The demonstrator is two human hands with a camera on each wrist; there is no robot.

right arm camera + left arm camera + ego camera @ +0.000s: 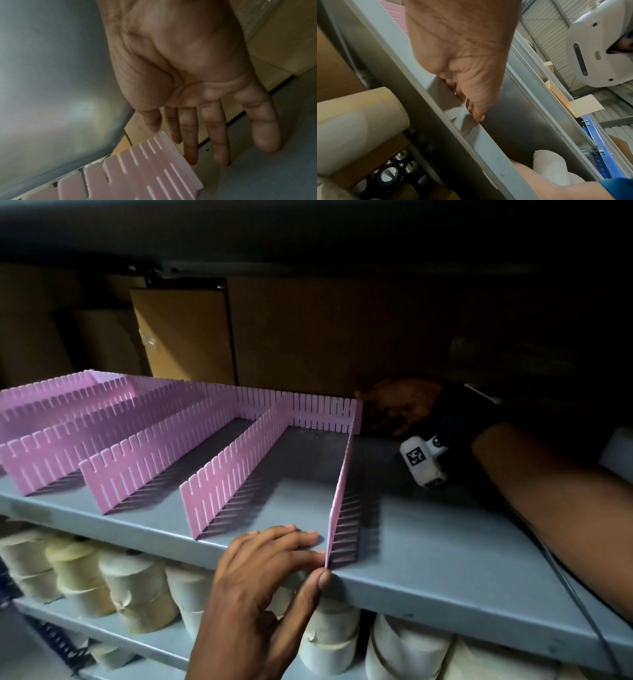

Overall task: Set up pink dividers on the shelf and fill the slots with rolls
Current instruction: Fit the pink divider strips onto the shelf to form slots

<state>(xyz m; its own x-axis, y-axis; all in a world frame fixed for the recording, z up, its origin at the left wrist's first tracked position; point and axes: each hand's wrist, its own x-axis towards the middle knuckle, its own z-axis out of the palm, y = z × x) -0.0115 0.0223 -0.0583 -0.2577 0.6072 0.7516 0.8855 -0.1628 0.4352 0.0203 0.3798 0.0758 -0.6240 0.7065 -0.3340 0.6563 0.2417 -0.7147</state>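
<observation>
Several pink slotted dividers stand in parallel on the grey shelf, joined at the back by a cross divider. My left hand lies at the shelf's front edge. Its straight fingers press against the near end of the rightmost divider, and its thumb sits on the shelf lip below that end. My right hand reaches deep at the back right, its fingers straight and touching the far pink corner. The slots hold nothing. Pale rolls stand on the shelf below.
Cardboard boxes line the dark back of the shelf. To the right of the last divider the shelf is bare grey metal. A cable runs along my right forearm from the wrist camera. A large roll lies under the shelf.
</observation>
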